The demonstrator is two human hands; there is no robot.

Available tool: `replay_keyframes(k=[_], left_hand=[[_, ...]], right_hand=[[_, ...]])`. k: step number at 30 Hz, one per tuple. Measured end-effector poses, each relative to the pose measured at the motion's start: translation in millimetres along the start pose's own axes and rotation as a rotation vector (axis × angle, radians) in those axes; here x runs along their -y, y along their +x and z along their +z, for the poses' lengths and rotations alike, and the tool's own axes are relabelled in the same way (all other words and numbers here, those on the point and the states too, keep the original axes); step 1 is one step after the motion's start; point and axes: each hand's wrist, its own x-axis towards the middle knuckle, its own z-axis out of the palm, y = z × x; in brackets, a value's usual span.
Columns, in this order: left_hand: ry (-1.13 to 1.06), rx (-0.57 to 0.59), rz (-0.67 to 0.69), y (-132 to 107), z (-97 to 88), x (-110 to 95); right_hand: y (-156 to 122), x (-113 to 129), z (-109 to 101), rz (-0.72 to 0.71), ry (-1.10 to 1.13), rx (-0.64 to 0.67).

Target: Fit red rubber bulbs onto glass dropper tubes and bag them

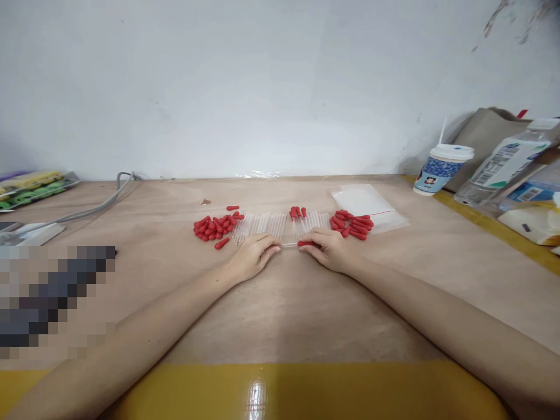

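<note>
Between my hands lies a clear glass dropper tube (pixel 289 245), held level just above the table. My left hand (pixel 255 256) pinches its left end. The fingers of my right hand (pixel 326 249) are closed on a red rubber bulb (pixel 303 244) at the tube's right end; how far the bulb sits over the glass is hidden. Behind my hands are a row of clear tubes (pixel 265 224) and a second group of tubes (pixel 317 220). A few droppers with red bulbs (pixel 298 212) lie at that second group's left side. Loose red bulbs form a left pile (pixel 214 226) and a right pile (pixel 357 224).
A clear plastic bag (pixel 370 204) lies behind the right pile. At the right stand a paper cup (pixel 441 169) with a straw and a plastic bottle (pixel 503 163). A grey cable (pixel 105 201) and colourful packets (pixel 39 186) are at the left. Yellow tape (pixel 210 388) edges the table.
</note>
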Motion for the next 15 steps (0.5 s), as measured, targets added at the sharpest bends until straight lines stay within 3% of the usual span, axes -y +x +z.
replay_keyframes(k=[5, 15], left_hand=[[-0.058, -0.034, -0.072, -1.4, 1.9, -8.2], [-0.048, -0.013, -0.04, 0.1, 3.2, -6.8]], right_hand=[[0.2, -2.4, 4.2, -0.048, -0.02, -0.02], [2.5, -0.2, 5.6, -0.088, -0.072, 0.015]])
